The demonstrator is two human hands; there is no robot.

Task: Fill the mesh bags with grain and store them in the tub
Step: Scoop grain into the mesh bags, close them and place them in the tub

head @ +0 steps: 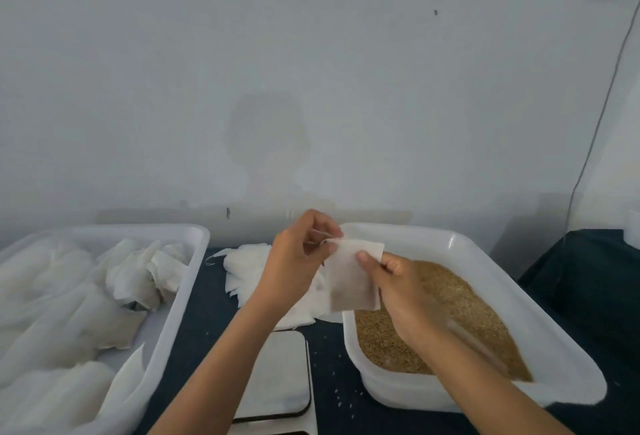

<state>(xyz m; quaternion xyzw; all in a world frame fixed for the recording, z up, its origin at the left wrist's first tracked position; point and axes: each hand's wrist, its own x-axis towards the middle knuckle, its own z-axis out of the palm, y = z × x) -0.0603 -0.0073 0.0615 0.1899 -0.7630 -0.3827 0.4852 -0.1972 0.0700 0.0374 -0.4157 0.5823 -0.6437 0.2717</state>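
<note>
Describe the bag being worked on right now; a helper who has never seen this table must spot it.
Find the tub of brown grain on the right. Above its near-left corner, both hands hold one small white mesh bag upright. Unlike the flat empties stacked behind it, its lower part shows dark with grain.

We face a pale grey wall (311,70) with a darker blotch (266,129) at its middle. A thin cable (604,108) runs down its right side. Below us lies the dark blue table (207,313).
</note>
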